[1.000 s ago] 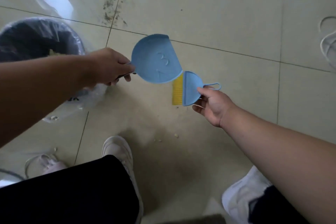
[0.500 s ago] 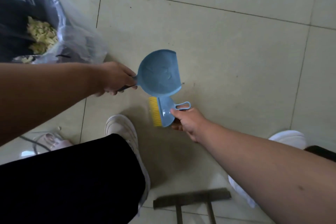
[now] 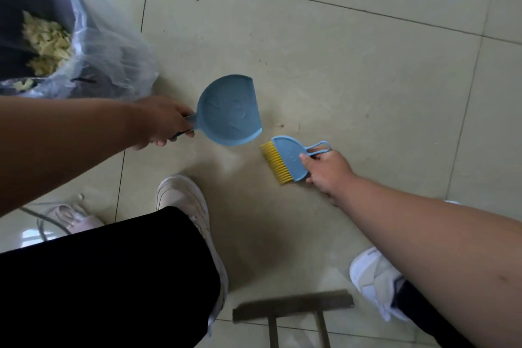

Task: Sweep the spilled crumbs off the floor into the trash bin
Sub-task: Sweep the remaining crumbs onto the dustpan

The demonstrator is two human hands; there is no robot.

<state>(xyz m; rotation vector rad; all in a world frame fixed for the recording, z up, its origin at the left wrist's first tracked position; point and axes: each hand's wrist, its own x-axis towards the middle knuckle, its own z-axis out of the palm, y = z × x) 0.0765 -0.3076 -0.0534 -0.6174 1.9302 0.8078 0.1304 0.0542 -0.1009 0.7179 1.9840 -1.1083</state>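
The left hand grips the handle of the blue dustpan, with the fingers curled round it. The pan sits near the middle of the picture, and its flat open edge points toward 4 o'clock. The right hand pinches the small blue brush at its loop handle, thumb on top. The yellow bristles point toward 9 o'clock. Half a second ago the brush was tucked right under the dustpan, nearly touching it. Now the brush is out at 4 o'clock from the pan, with a clear bit of floor between them. The trash bin with its see-through bag is at 10 o'clock, near the left hand, and pale yellow bits lie inside it. It looks bigger and lower in the picture than before. One pale crumb lies on the tile at 8 o'clock, beside a pink shoe. A white shoe is just below the dustpan, and the other white shoe shows more at 5 o'clock. A dark wooden bar lies at 6 o'clock.
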